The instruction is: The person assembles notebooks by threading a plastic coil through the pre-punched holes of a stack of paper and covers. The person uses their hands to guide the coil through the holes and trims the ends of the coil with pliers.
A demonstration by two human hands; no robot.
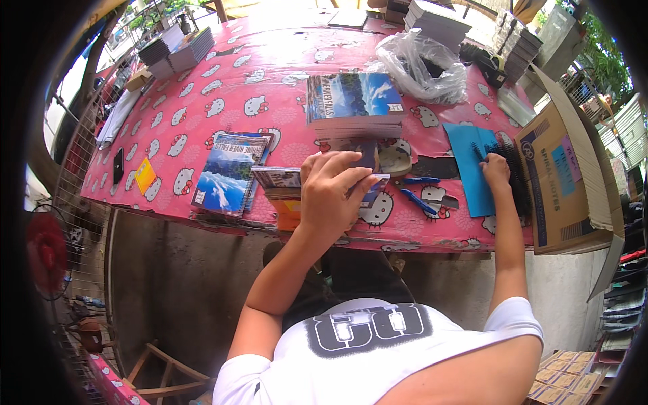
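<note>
My left hand (331, 192) is bent round a small booklet with a picture cover (375, 192), its fingers pressed to the upper edge; the palm hides most of it. Close by on the left, a small stack of booklets (278, 178) stands over something orange (288, 214). My right hand (496, 170) reaches to the right, its fingers closed on a black spiral binding coil (478, 151). More black coils (514, 172) lie beside it on a blue sheet (466, 169). Blue-handled pliers (418, 201) rest between my hands.
Ahead stands a tall stack of landscape covers (354, 101); looser covers (229, 175) lie left. An open cardboard box (563, 169) borders the right side. Clear plastic bags (422, 67), a tape roll (395, 158), a yellow card (144, 175) and a black object (119, 165) share the pink table (202, 88).
</note>
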